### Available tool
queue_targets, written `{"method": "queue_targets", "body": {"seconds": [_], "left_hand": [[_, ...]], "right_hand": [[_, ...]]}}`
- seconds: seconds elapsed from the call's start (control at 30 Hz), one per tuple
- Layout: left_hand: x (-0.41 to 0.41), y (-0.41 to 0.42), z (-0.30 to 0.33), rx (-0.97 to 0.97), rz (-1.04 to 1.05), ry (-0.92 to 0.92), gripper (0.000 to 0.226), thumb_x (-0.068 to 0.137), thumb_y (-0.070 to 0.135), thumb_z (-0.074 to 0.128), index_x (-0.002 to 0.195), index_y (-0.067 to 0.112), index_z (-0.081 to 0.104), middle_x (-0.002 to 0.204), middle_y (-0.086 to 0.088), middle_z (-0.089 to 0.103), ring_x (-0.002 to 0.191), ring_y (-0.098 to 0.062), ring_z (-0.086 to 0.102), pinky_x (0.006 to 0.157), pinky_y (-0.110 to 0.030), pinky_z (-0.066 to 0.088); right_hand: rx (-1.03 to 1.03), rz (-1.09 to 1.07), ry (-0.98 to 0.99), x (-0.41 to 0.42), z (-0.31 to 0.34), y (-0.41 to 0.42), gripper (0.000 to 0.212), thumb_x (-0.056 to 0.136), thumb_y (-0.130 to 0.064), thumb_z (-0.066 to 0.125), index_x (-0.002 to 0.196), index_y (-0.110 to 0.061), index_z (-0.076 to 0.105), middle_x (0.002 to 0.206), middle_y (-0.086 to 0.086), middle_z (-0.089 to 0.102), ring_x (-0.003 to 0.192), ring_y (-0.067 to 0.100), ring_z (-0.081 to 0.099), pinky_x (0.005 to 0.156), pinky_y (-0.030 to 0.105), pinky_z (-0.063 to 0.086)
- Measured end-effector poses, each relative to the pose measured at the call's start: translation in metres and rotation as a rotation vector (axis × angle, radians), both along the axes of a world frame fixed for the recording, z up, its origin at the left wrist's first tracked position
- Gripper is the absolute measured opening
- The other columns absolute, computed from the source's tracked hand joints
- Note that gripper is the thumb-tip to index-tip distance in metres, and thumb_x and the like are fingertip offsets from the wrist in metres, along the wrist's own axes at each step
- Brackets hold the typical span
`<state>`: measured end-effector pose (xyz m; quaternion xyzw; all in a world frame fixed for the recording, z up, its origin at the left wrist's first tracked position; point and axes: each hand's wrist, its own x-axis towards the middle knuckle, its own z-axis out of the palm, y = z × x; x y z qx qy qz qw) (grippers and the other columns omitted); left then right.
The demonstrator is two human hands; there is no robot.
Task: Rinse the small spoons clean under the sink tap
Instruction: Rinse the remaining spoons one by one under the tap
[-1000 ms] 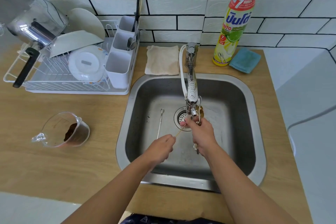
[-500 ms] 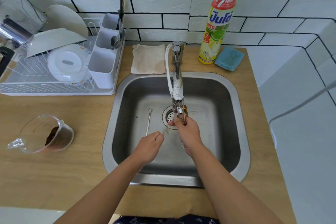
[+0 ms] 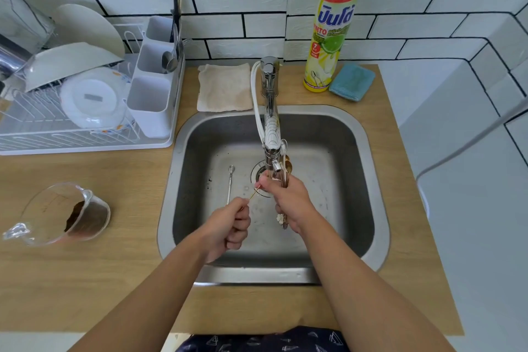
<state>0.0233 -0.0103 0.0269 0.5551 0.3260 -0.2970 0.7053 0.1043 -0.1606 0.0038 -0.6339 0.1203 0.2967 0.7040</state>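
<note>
Flanking sink [image 3: 368, 148], dish rack [image 3: 85, 140], detergent bottle [image 3: 330, 37]

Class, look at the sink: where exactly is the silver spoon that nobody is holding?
In the head view, the loose silver spoon lies on the sink floor, left of the drain and just beyond the left hand.
</note>
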Motion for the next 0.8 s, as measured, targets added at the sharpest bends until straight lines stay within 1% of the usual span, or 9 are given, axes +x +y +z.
{"method": "queue_targets", "body": {"seconds": [0.13, 0.2, 0.3, 0.37, 0.47, 0.57, 0.67, 0.73, 0.8], "left_hand": [[0.001, 0.006, 0.007, 0.158, -0.129, -0.123, 0.034, 0.106, 0.041, 0.042, 0.086, 0.015, 0.051, 0.065, 0.003, 0.038, 0.051, -0.011, 0.023, 0.049, -0.026, 0.019], [0.006, 0.006, 0.005, 0.258, -0.218, -0.146, 0.037, 0.107, 0.042, 0.04, 0.094, 0.012, 0.055, 0.067, 0.002, 0.039, 0.051, -0.01, 0.027, 0.047, -0.023, 0.022], [0.023, -0.002, -0.001, 0.404, -0.266, -0.143, 0.041, 0.106, 0.044, 0.039, 0.098, 0.013, 0.064, 0.075, 0.001, 0.04, 0.058, -0.012, 0.032, 0.051, -0.024, 0.029], [0.036, -0.01, -0.005, 0.272, -0.131, -0.141, 0.031, 0.104, 0.033, 0.046, 0.099, 0.012, 0.069, 0.077, 0.001, 0.042, 0.057, -0.012, 0.035, 0.051, -0.023, 0.031], [0.053, -0.018, -0.011, -0.024, 0.117, -0.201, 0.018, 0.104, 0.013, 0.051, 0.097, 0.009, 0.066, 0.073, 0.0, 0.052, 0.055, -0.007, 0.049, 0.05, -0.019, 0.04], [0.065, -0.025, -0.014, -0.045, 0.24, -0.19, 0.006, 0.097, 0.005, 0.062, 0.092, 0.006, 0.066, 0.077, -0.006, 0.062, 0.052, -0.004, 0.054, 0.049, -0.015, 0.045], [0.071, -0.031, -0.018, -0.038, 0.328, -0.094, 0.009, 0.09, 0.009, 0.073, 0.085, 0.006, 0.066, 0.07, -0.005, 0.065, 0.044, -0.003, 0.051, 0.038, -0.014, 0.038], [0.07, -0.033, -0.019, -0.038, 0.34, -0.08, 0.011, 0.09, 0.012, 0.074, 0.084, 0.007, 0.066, 0.066, -0.003, 0.066, 0.042, -0.003, 0.048, 0.035, -0.015, 0.032], [0.067, -0.03, -0.018, -0.074, 0.375, -0.109, 0.009, 0.093, 0.011, 0.069, 0.085, 0.007, 0.068, 0.073, -0.006, 0.07, 0.045, -0.003, 0.052, 0.039, -0.014, 0.038]], "right_hand": [[-0.065, -0.003, 0.056, -0.002, -0.002, 0.003, 0.027, 0.099, -0.04, 0.068, 0.087, -0.016, 0.072, 0.094, 0.001, 0.082, 0.039, 0.004, 0.033, 0.039, 0.021, 0.027], [-0.027, 0.018, 0.075, -0.008, -0.004, 0.005, 0.03, 0.1, -0.04, 0.066, 0.093, -0.012, 0.073, 0.086, -0.004, 0.081, 0.042, 0.008, 0.026, 0.042, 0.025, 0.023], [-0.001, -0.035, 0.079, -0.011, -0.002, 0.007, 0.03, 0.1, -0.032, 0.068, 0.107, -0.004, 0.074, 0.053, -0.015, 0.061, 0.041, 0.006, 0.024, 0.04, 0.022, 0.024], [0.016, -0.178, 0.103, -0.005, 0.004, 0.006, 0.021, 0.102, -0.024, 0.065, 0.109, -0.006, 0.073, 0.051, -0.015, 0.06, 0.037, 0.004, 0.026, 0.037, 0.019, 0.026], [0.14, -0.34, 0.099, 0.007, 0.016, -0.003, 0.017, 0.107, -0.021, 0.057, 0.098, -0.013, 0.069, 0.051, -0.013, 0.061, 0.033, 0.0, 0.033, 0.034, 0.016, 0.027], [0.211, -0.354, 0.07, 0.012, 0.027, -0.01, 0.017, 0.107, -0.018, 0.055, 0.097, -0.011, 0.066, 0.06, -0.012, 0.069, 0.034, 0.001, 0.047, 0.033, 0.014, 0.031], [0.21, -0.325, 0.074, 0.012, 0.029, -0.01, 0.01, 0.105, -0.017, 0.06, 0.1, -0.01, 0.067, 0.054, -0.013, 0.064, 0.036, 0.0, 0.051, 0.034, 0.014, 0.035], [0.169, -0.302, 0.074, 0.011, 0.027, -0.008, 0.01, 0.104, -0.018, 0.061, 0.099, -0.013, 0.068, 0.051, -0.015, 0.061, 0.036, 0.0, 0.05, 0.035, 0.014, 0.032], [0.152, -0.306, 0.072, 0.01, 0.024, -0.007, 0.013, 0.105, -0.018, 0.06, 0.095, -0.014, 0.069, 0.051, -0.014, 0.062, 0.036, 0.0, 0.048, 0.035, 0.014, 0.03]]}}
